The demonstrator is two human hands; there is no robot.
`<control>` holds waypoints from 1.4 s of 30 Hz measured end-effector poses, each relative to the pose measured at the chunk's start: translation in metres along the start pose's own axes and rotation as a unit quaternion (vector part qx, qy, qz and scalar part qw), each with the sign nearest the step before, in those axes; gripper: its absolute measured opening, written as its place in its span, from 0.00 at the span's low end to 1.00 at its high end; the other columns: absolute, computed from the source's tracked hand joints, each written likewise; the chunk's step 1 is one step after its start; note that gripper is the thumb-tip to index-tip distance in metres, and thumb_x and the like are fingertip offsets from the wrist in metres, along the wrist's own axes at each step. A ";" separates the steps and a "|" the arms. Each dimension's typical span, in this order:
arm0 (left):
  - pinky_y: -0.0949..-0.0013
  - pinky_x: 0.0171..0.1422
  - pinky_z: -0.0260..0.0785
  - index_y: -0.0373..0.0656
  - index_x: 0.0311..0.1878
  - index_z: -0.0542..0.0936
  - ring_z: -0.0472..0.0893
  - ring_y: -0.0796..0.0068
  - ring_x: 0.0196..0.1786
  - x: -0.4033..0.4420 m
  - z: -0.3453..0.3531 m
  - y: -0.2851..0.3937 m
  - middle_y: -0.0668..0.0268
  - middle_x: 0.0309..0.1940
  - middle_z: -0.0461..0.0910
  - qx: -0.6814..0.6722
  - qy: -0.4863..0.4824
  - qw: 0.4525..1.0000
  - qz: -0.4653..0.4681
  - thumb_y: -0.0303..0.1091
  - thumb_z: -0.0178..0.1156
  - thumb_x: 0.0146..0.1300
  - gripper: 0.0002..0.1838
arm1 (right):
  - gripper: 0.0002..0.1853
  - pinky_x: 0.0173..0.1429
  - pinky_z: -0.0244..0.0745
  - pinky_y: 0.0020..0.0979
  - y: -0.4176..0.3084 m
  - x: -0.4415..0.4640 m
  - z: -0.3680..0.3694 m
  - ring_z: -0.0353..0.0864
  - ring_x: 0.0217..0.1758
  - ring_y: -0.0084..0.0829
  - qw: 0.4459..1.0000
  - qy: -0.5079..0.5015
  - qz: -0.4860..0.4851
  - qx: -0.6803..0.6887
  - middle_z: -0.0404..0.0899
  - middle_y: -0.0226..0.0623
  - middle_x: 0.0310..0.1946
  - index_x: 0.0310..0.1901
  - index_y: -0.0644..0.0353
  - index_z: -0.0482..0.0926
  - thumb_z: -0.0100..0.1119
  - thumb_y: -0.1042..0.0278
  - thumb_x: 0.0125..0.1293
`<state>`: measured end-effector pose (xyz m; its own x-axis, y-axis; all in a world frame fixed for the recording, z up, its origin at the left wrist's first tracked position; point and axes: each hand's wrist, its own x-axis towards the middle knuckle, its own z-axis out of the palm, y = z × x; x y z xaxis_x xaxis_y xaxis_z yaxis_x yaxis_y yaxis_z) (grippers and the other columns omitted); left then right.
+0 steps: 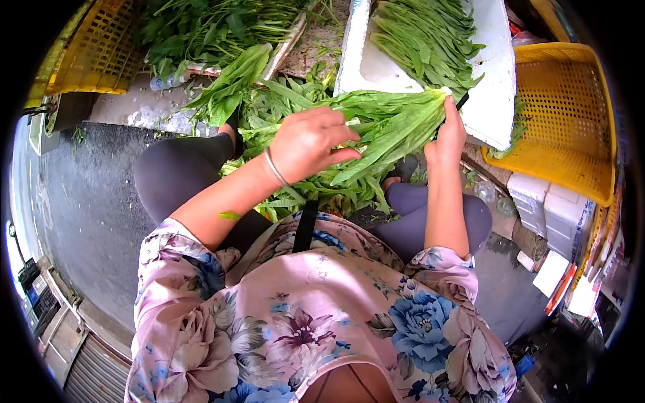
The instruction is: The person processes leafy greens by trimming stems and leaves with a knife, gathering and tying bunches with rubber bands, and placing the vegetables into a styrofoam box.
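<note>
My right hand (449, 131) grips the pale stem end of a leafy green vegetable (403, 121), whose long leaves point to the left. A small dark object, partly hidden, shows beside its fingers. My left hand (312, 141), with a bangle at the wrist, is over the leaves with its fingers apart, the thumb and fingers near the leaf edges. Below both hands lies a heap of loose leaves (282, 111) between my knees. Beyond my right hand, a white foam box (494, 101) holds rows of similar long greens (423, 40).
Darker greens (215, 30) fill a box at the upper left, beside a yellow basket (101, 54). Another yellow basket (564, 101) stands at the right, above white foam boxes (551, 208). Grey pavement (87, 181) lies at the left.
</note>
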<state>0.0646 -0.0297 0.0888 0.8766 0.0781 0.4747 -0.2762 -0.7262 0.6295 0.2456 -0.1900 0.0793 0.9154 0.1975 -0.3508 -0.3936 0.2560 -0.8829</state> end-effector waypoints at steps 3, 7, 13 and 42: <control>0.67 0.28 0.66 0.46 0.31 0.78 0.73 0.68 0.26 -0.001 0.009 -0.001 0.68 0.21 0.70 0.056 0.002 0.998 0.035 0.35 0.67 0.41 0.12 | 0.14 0.44 0.75 0.33 0.001 0.002 0.001 0.76 0.42 0.31 1.000 0.010 0.005 -0.011 0.74 0.37 0.42 0.46 0.66 0.70 0.52 0.64 0.64; 0.68 0.26 0.65 0.46 0.31 0.77 0.72 0.70 0.25 -0.001 0.016 -0.003 0.69 0.21 0.70 0.123 0.035 0.991 0.040 0.33 0.66 0.42 0.11 | 0.14 0.44 0.75 0.33 0.000 -0.001 0.005 0.76 0.42 0.30 1.000 0.015 0.006 -0.008 0.74 0.37 0.42 0.46 0.66 0.70 0.51 0.64 0.64; 0.70 0.24 0.65 0.46 0.29 0.77 0.72 0.72 0.22 0.000 0.018 -0.005 0.71 0.20 0.71 0.112 0.039 0.989 0.085 0.27 0.64 0.41 0.10 | 0.12 0.42 0.75 0.31 -0.002 -0.006 0.005 0.77 0.39 0.28 1.000 0.018 -0.011 -0.017 0.76 0.36 0.38 0.41 0.64 0.71 0.51 0.63 0.64; 0.57 0.53 0.67 0.47 0.59 0.62 0.74 0.57 0.49 -0.016 0.030 -0.001 0.56 0.47 0.72 0.044 -0.091 0.941 -0.322 0.40 0.70 0.39 0.42 | 0.14 0.42 0.65 0.18 0.042 -0.055 0.024 0.71 0.34 0.17 0.979 -0.138 0.029 -0.149 0.75 0.29 0.34 0.42 0.65 0.74 0.60 0.65 0.59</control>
<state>0.0625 -0.0508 0.0623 0.9065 0.4085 -0.1069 0.3624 -0.6228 0.6933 0.1770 -0.1674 0.0690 0.8181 0.4618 -0.3428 -0.3652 -0.0434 -0.9299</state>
